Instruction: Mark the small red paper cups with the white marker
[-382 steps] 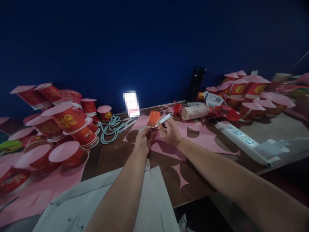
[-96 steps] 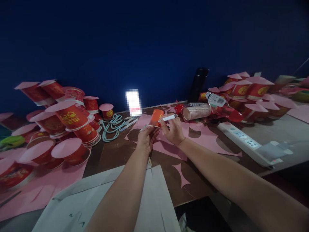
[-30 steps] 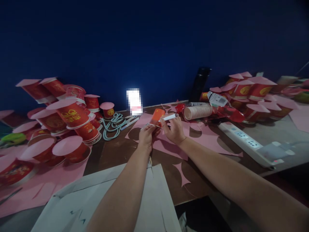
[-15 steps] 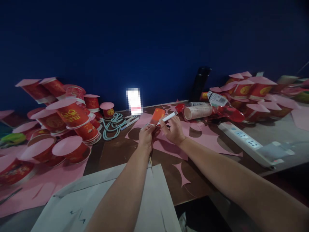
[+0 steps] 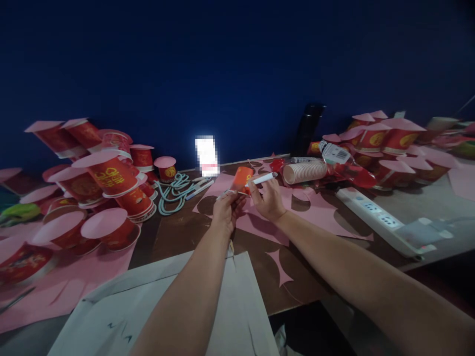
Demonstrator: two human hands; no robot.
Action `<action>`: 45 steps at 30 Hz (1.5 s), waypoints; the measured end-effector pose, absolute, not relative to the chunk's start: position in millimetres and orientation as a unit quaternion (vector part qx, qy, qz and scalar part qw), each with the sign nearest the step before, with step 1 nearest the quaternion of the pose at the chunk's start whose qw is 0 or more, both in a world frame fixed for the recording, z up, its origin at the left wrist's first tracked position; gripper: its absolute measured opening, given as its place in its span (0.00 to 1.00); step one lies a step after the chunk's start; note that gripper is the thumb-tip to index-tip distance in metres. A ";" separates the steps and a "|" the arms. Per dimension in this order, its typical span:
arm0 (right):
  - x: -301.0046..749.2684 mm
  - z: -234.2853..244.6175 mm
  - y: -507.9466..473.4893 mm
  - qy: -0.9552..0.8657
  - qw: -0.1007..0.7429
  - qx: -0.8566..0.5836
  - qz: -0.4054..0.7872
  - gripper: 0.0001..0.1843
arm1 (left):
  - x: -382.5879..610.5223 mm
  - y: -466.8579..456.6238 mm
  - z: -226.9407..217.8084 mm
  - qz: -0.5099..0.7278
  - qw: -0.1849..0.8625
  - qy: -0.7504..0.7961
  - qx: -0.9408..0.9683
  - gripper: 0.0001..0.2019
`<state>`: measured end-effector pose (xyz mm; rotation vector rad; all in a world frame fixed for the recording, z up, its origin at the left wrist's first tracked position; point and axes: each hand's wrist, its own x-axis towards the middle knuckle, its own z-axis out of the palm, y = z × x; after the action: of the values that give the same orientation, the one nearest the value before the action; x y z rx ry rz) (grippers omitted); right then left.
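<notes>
A small red paper cup [image 5: 243,177] is gripped near its rim by my left hand [image 5: 225,207], over the middle of the table. My right hand [image 5: 270,201] is closed around a white pen or marker [image 5: 265,178]. The pen's left end reaches the side of the cup; whether its tip touches cannot be made out. Under both hands lies a pink paper sheet [image 5: 256,225] with round holes cut from it.
Red cups with pink paper discs [image 5: 115,173] are piled at left, more [image 5: 374,136] at right. A stack of paper cups [image 5: 304,172], a power strip [image 5: 371,212], a coiled cable [image 5: 172,195], a bright screen [image 5: 206,155] and a black bottle [image 5: 309,126] surround the hands.
The pen in my right hand has tilted a little, its back end shifting slightly right. My left hand still holds the cup in nearly the same place.
</notes>
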<state>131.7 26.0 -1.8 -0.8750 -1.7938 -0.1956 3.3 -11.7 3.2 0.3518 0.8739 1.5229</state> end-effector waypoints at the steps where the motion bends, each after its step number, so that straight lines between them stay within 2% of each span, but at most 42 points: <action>1: 131.7 -1.9 26.0 -0.755 0.537 -0.369 -0.080 0.11 | 3.2 -11.5 2.9 0.663 0.625 0.383 0.153 0.01; 6: 131.5 -1.3 25.8 -0.755 0.536 -0.370 -0.070 0.11 | 2.6 -11.1 1.8 0.660 0.627 0.381 0.162 0.03; 11: 131.6 -0.4 25.5 -0.754 0.536 -0.371 -0.078 0.11 | 2.8 -11.6 2.6 0.647 0.633 0.395 0.155 0.01; 45: 131.5 1.2 23.1 -0.770 0.528 -0.352 -0.073 0.12 | 2.6 -10.5 3.6 0.666 0.626 0.385 0.128 0.03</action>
<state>131.5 23.1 1.2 -0.8415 -1.8395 -0.1736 2.6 -10.5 3.6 0.2938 0.8836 1.5276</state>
